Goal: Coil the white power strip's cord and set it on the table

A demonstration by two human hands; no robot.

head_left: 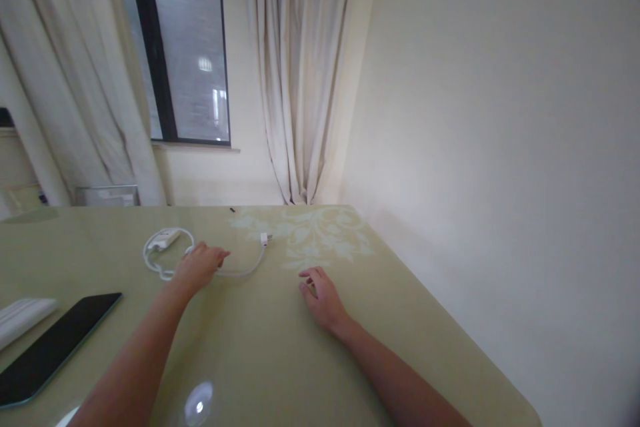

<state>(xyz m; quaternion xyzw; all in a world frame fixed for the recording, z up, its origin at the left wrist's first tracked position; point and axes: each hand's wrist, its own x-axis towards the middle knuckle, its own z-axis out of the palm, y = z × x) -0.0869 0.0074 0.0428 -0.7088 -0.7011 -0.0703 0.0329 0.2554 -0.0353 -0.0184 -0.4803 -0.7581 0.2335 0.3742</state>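
Across a pale green table [250,360], a white cord [239,275] is being partly covered by the left hand [201,264]; whether it is being gripped cannot be told. Nothing is visibly being held by the loosely curled right hand [323,297]. Light, pliant handling is being suggested; the plug [265,239] or block [165,239] is being favoured for grasping.

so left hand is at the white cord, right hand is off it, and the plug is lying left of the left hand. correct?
Not quite: the plug lies to the right of the left hand, as the head view shows. The left hand is at the white cord and the right hand is off it, as you said.
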